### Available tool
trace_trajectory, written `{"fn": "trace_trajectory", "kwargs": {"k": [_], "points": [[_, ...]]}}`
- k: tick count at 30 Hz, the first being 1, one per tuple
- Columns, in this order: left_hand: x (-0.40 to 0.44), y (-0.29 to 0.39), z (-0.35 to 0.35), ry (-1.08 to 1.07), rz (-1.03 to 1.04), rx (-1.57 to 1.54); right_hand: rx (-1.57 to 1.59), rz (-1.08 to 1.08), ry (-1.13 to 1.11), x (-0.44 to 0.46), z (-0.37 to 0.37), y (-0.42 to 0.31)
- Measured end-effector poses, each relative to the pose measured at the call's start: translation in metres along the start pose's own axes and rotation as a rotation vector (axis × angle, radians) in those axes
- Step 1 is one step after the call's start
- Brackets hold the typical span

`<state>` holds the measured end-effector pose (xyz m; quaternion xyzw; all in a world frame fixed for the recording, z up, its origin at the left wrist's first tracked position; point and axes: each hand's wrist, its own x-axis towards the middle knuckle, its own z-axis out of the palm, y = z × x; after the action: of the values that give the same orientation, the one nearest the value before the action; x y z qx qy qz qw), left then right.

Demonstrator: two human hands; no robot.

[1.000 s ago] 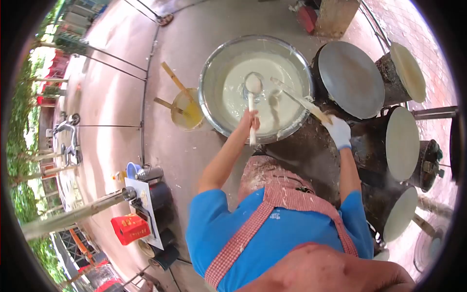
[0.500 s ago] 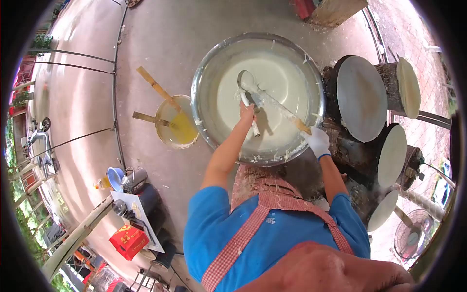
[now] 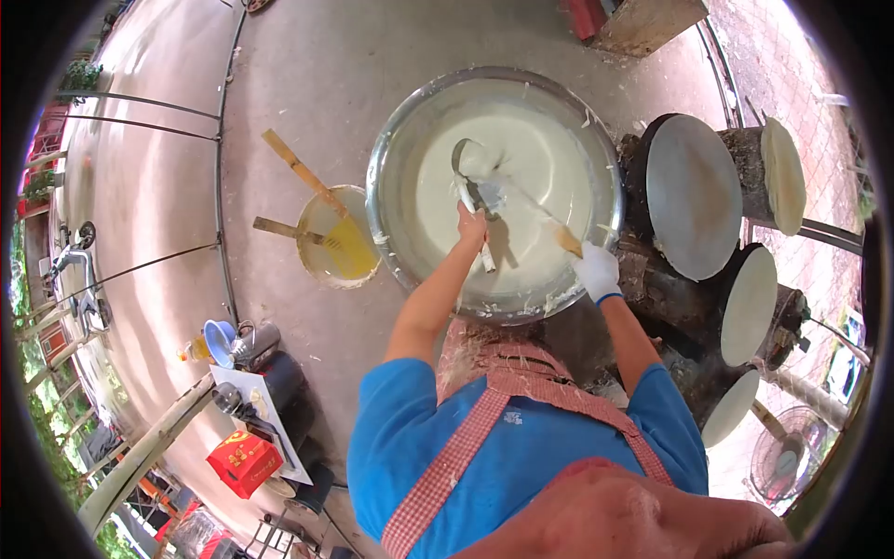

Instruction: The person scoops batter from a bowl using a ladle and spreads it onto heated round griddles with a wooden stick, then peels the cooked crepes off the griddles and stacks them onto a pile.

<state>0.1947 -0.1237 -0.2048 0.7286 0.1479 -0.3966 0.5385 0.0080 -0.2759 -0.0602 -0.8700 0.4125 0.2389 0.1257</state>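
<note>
A wide metal basin holds pale, creamy batter. My bare left hand is closed around the batter-coated handle of a ladle, whose round bowl has batter in it, over the middle of the basin. At the basin's lower right rim, my gloved right hand grips the end of a wooden spatula. The spatula slants up and left toward the ladle; batter coats or hides its far part, so its tip does not show clearly.
Left of the basin stands a bucket with yellow liquid and two wooden-handled tools. Several round griddles sit close on the right, some bearing pale sheets. A small table with a red box is at lower left.
The spatula has come away from the ladle bowl, and its coated length now sits lower in the batter. My right hand has shifted slightly left and down; my left hand stays nearly in place.
</note>
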Motion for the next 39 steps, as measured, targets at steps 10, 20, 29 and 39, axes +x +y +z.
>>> {"fn": "trace_trajectory", "kwargs": {"k": [10,20,29,39], "points": [[-0.027,0.049,0.017,-0.563,-0.589,-0.782,0.178,-0.047,0.098,-0.027,0.022,0.018],[-0.323,0.246,-0.071,-0.816,0.164,-0.453,0.592,-0.482,0.986,-0.096,-0.134,0.063],[-0.378,0.288,-0.111,-0.485,0.764,-0.139,1.222,-0.518,0.64,-0.13,-0.164,0.051],[-0.28,0.149,-0.13,-0.861,-0.263,-0.452,0.786,-0.181,0.431,-0.209,0.012,0.076]]}}
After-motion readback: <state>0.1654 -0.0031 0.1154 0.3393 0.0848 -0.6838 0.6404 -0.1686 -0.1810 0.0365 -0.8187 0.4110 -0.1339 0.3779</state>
